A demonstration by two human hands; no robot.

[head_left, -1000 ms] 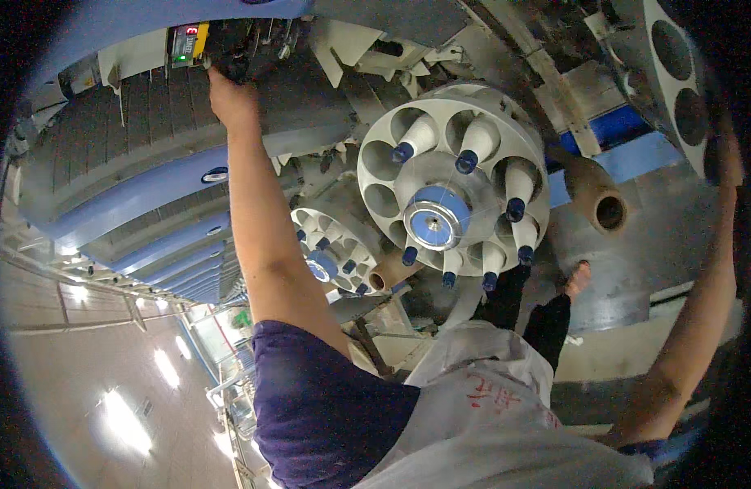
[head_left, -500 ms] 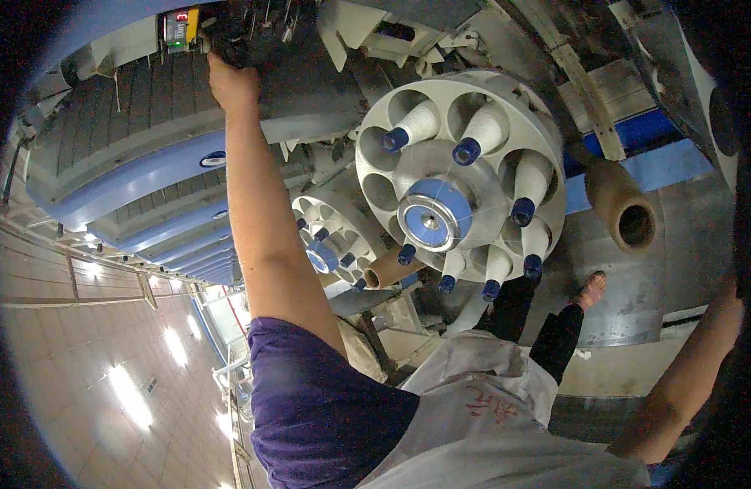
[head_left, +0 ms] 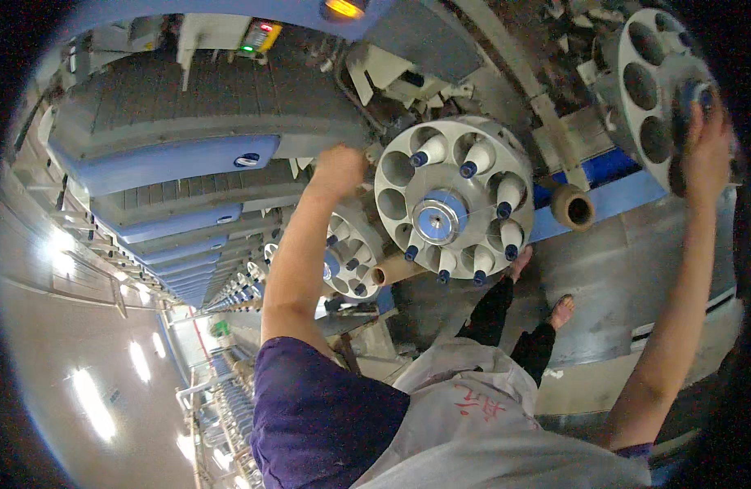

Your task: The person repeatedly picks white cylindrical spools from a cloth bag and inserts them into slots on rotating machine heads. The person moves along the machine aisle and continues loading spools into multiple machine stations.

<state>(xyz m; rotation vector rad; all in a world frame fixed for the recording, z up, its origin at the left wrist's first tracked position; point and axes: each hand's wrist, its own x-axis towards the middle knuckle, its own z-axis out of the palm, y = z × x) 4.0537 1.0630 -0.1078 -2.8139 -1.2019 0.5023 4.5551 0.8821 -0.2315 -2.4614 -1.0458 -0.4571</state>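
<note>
Beside the left rim of a round white bobbin magazine (head_left: pixel 389 213), my left hand (head_left: pixel 340 171) is raised, blurred, its fingers mostly hidden. The magazine has round pockets and a blue-and-silver hub (head_left: pixel 437 218). Several yarn bobbins (head_left: pixel 478 156) with white yarn and dark blue tips stand in its pockets. At the far right my right hand (head_left: pixel 708 151) reaches up to a second round magazine (head_left: pixel 628 90), fingers stretched out at its dark blue hub (head_left: pixel 700 91). The pockets showing there hold no bobbins. Whether the fingers touch the hub is hard to tell.
Blue-edged machine units (head_left: pixel 180 163) recede in a row at left. A small panel with lights (head_left: pixel 258 37) and an orange lamp (head_left: pixel 344 9) sit above. Brown tubes (head_left: pixel 573 208) jut out near the magazines. My feet stand on a grey floor (head_left: pixel 596 277).
My left hand has come down and right, away from the lit panel. My right hand has risen into view at the second magazine. The view has shifted to the right.
</note>
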